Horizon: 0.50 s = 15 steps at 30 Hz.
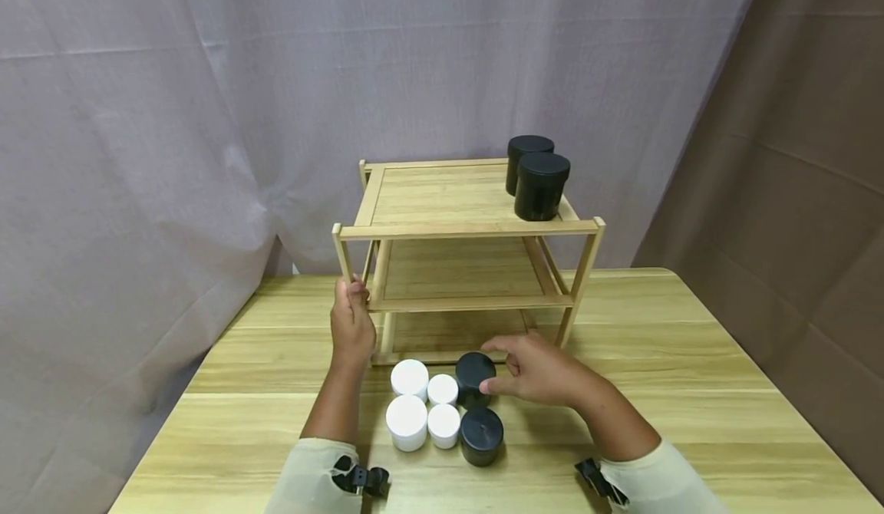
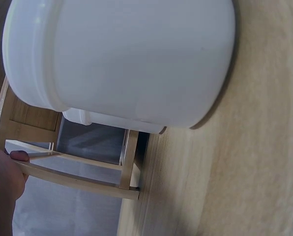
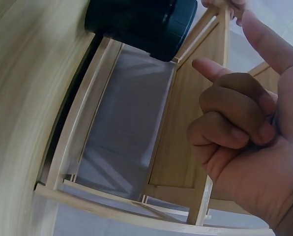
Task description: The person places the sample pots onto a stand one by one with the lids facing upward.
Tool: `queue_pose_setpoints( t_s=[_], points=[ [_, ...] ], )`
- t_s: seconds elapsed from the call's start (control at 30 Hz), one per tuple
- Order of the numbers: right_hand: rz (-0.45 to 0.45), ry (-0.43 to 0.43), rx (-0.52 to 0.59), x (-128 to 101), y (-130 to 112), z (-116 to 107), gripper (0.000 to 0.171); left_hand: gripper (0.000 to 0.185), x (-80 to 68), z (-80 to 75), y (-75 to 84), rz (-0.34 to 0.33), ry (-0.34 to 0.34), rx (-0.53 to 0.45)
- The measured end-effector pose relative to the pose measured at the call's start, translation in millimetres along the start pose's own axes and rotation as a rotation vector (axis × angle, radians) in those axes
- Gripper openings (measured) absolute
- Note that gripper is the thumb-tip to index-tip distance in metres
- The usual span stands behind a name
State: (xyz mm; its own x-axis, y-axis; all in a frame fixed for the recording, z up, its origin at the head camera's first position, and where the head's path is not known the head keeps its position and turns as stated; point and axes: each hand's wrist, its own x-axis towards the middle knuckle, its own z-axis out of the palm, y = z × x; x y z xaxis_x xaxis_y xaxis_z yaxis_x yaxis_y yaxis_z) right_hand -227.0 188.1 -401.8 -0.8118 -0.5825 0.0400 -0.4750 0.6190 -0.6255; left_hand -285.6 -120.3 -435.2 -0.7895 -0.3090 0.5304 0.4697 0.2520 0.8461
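Wooden rack [image 1: 470, 230] stands on the tabletop [image 1: 691, 360], steadied by the left hand [image 1: 351, 322] gripping its front left post. Right hand [image 1: 535, 368] hovers loosely curled beside the rear black jar [image 1: 473, 376], thumb touching, holding nothing. Risk: a careless reach could topple the closely packed white jars [image 1: 423, 406] alongside.

Cream long sleeves, black wrist straps, left hand [image 1: 352, 330] bare
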Motion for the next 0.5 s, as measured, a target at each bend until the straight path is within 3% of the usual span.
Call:
queue_pose_setpoints(
  t_s=[0.2,0.37,0.5],
  points=[
    [0.049,-0.027,-0.033,1.7,-1.6,5.7,0.063,0.043,-0.4,0.1,0.1,0.010,0.003,-0.004],
    [0.071,0.000,-0.130,3.6,-2.4,8.6,0.069,0.041,0.4,0.0,1.1,0.008,-0.005,-0.018],
    [0.103,0.007,-0.113,5.8,-1.5,11.3,0.073,0.038,0.3,0.0,0.7,0.000,-0.007,-0.014]
  ],
)
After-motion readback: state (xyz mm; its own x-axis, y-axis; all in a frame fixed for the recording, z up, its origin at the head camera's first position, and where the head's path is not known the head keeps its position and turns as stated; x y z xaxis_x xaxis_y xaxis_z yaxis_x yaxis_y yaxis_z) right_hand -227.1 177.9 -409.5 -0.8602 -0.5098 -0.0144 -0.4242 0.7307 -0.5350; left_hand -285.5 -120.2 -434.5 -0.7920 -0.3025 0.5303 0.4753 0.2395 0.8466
